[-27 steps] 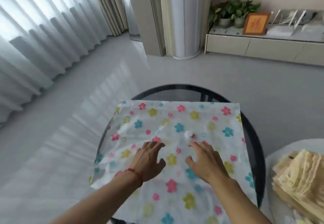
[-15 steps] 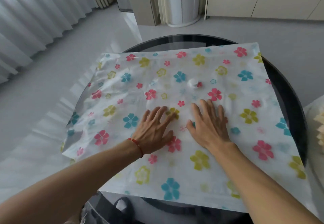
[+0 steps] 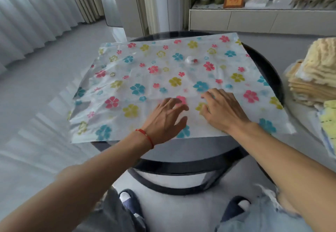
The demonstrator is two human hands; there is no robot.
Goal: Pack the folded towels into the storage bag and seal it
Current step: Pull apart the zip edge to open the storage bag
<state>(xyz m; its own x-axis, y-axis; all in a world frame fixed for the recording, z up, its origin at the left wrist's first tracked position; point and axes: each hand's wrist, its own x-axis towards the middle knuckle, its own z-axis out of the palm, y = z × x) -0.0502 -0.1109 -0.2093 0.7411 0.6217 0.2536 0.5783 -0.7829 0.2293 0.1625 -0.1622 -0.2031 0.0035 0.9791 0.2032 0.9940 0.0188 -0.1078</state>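
Both hands have slid back toward the near edge of the storage bag since a moment ago, and the view has pulled away so the feet and the towels come into sight. The left hand hovers or rests low over the flowered plastic, fingers spread and loosely bent, grip released, holding nothing. The right hand lies just beside it, palm down on the bag, fingers a little curled at the tips, grip also released as far as can be seen. The bag lies flat and looks unfilled on the round dark surface, its long axis running left to right across the person, its white valve out beyond both hands. And here's the key relation: the stack of folded towels sits well off to the right on a separate pale surface, so the right hand is clearly the nearer one. Packing has not begun, I'd say; the bag's opening needs finding first, and which edge holds it cannot be told.
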